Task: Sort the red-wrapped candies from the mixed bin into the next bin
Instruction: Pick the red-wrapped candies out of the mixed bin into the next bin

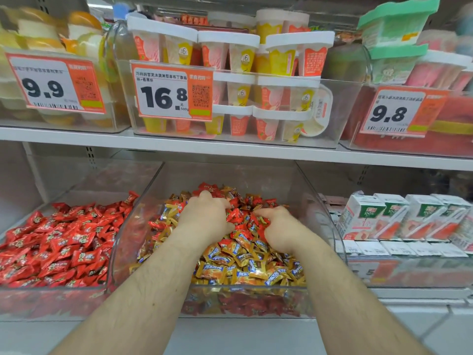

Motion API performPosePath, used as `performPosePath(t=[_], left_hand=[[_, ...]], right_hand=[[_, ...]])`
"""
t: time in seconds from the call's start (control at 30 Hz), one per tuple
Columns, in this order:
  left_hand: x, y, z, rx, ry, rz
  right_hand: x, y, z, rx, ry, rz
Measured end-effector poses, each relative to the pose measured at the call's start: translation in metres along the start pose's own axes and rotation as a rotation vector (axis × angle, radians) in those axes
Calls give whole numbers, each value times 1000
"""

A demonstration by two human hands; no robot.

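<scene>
Both arms are in over the front lip of the mixed bin (pixel 330 221), the clear tub that sets the scene, with the next bin (pixel 84 290) touching its left wall and already full of red wrappers. Inside the mixed bin, gold candies (pixel 230 267) fill the near half while the red candies (pixel 238 213) bunch toward the back, right between the two hands. So the target cluster lies to the right of the left hand (pixel 204 216) and to the left of the right hand (pixel 279 229), about equally close to each; the left hand sits on the side of the next bin, which I judge makes it the handier carrier.

Left hand: fingers curled down into the pile, tips buried among red wrappers, and whether they have hold of any I cannot tell. Right hand: loosely curled, forefinger stretched left onto the red candies, nothing clearly held (the thumb is hidden).

Now the writing. Above the mixed bin, a price tag (pixel 174 93) reads 16.8 beside a QR code; left of it 9.9, right of it 9.8. Cartons (pixel 368 216) right of the mixed bin read 100%. Candy lettering is too small to read.
</scene>
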State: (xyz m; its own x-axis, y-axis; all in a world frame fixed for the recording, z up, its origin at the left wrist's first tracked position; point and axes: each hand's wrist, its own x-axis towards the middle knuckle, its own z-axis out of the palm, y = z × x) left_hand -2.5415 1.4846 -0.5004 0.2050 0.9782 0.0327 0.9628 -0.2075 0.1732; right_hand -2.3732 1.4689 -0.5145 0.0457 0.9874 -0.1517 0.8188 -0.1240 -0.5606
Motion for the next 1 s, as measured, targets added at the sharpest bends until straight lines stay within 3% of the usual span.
performPosePath(t=[0.1,0.3,0.4,0.5,0.63,0.87,1.0], left_hand=[[6,1,4,-4,39,6],[1,-6,-2,-168,65,40],[-9,-11,-10,-375,86,83],[-24,-16,-22,-757,64,78],[-50,-30,-42,-1179,-4,-6],[-94,-79,-76,-1638,27,-130],[-104,-125,-82,-1764,74,-275]], right_hand=[[3,-5,4,-208,-200,-28],[4,4,4,-117,-115,-4],[0,6,0,88,-39,10],[-13,-1,-11,564,37,98],[-43,-23,-23,1073,-81,111],[-87,-73,-11,1298,-276,41],[-99,-113,4,1273,-399,56]])
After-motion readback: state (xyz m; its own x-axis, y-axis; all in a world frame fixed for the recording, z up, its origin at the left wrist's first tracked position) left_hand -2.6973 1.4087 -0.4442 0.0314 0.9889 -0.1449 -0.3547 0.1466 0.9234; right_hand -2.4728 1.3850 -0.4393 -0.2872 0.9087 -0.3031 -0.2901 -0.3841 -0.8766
